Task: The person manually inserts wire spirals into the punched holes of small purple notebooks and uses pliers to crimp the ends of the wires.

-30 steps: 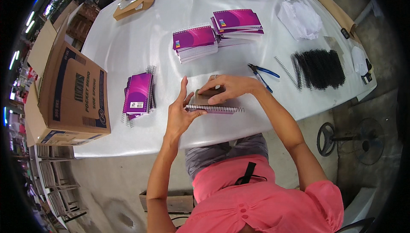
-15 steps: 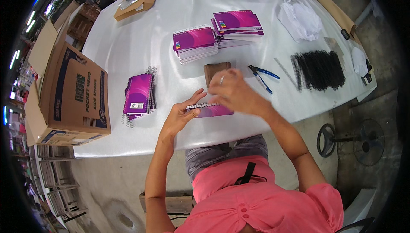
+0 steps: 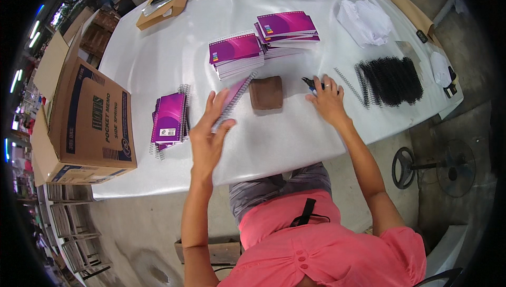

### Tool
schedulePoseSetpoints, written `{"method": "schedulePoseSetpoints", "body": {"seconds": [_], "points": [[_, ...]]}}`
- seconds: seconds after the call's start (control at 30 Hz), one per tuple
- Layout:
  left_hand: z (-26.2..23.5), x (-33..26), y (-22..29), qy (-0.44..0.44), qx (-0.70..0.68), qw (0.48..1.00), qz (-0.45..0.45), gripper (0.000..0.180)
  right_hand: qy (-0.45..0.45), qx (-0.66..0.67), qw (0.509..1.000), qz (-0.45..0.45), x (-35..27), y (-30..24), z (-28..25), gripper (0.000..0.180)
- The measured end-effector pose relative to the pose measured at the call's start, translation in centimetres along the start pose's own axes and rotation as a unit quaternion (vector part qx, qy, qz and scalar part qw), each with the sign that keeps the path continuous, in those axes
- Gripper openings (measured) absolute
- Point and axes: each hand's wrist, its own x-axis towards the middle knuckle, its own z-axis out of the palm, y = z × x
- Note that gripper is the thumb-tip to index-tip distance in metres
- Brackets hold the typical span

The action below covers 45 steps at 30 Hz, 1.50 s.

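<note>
My left hand (image 3: pixel 207 134) holds a purple spiral notebook (image 3: pixel 237 93) between thumb and fingers, tilted with its coil side facing up and right. To the right, my right hand (image 3: pixel 329 101) has its fingers over a pair of cutting pliers (image 3: pixel 311 86) lying on the table; the palm hides most of the blue handles. Between the hands sits a brown, rounded square block (image 3: pixel 266 94). A small pile of coiled purple notebooks (image 3: pixel 169 118) lies left of my left hand.
Two stacks of purple books, a nearer stack (image 3: pixel 235 50) and a farther stack (image 3: pixel 288 25), stand beyond the block. Black spiral coils (image 3: pixel 391 81) lie at right, with a loose coil (image 3: pixel 348 84) alongside. An open cardboard box (image 3: pixel 97 118) stands at left. White plastic bags (image 3: pixel 363 21) lie far right.
My right hand has left the notebook and moved right onto the pliers. My left hand has turned the notebook from flat to tilted and shifted it left and away. The block is uncovered.
</note>
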Motion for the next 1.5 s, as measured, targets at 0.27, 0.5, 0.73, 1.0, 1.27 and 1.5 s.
{"method": "schedulePoseSetpoints", "body": {"seconds": [0.27, 0.5, 0.73, 1.0, 1.27, 1.5], "points": [[5.7, -2.6, -4.8, -0.053, 0.340, 0.939, -0.003, 0.064, -0.092, 0.216, 0.967, -0.104, -2.2, -7.6, -7.6, 0.043], [6.0, -2.4, -3.4, -0.030, 0.367, 0.930, 0.005, 0.061, -0.031, 0.255, 0.956, -0.139, -2.5, -11.6, -6.9, 0.046], [5.3, -2.5, -3.3, -0.032, 0.371, 0.928, 0.012, 0.059, -0.079, 0.290, 0.940, -0.163, -1.8, -12.0, -5.9, 0.037], [3.1, -2.0, -2.2, -0.029, 0.414, 0.907, 0.068, 0.060, -0.301, 0.468, 0.810, -0.186, 1.9, -8.4, -6.6, 0.030], [-7.1, 0.6, -4.3, -0.110, -0.138, 0.984, -0.008, 0.075, -0.128, 0.501, 0.855, -0.046, 4.6, -10.5, -4.6, 0.054], [-14.4, 3.1, -7.7, 0.023, -0.209, 0.967, -0.142, 0.089, -0.014, 0.700, 0.711, -0.063, 9.6, -26.0, -3.9, 0.039]]}}
